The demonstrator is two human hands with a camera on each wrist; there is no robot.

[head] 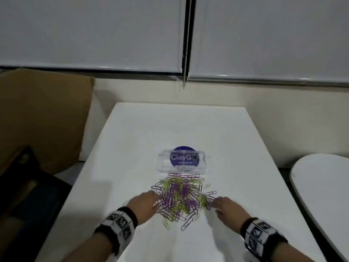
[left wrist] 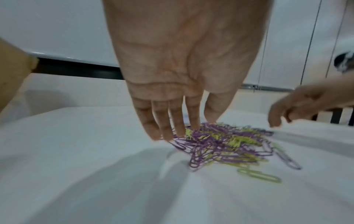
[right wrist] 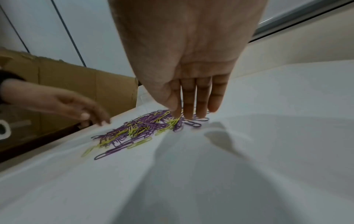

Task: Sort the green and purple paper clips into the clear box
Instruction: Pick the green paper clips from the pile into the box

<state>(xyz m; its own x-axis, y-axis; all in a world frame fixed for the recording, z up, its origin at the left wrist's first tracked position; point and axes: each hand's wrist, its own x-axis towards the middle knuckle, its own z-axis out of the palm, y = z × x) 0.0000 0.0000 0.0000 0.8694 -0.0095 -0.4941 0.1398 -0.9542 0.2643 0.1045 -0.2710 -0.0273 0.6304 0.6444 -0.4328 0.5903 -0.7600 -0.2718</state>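
Observation:
A heap of green and purple paper clips lies on the white table, just in front of the clear box, which has a purple round label. My left hand is at the heap's left edge, with straight fingers touching the clips. My right hand is at the right edge, its straight fingers reaching down onto the clips. Neither hand holds a clip. A few single clips lie loose at the near side.
A brown cardboard box stands left of the table. A second white table is at the right. White roller blinds with a hanging bead chain cover the back wall. A dark chair sits at the lower left.

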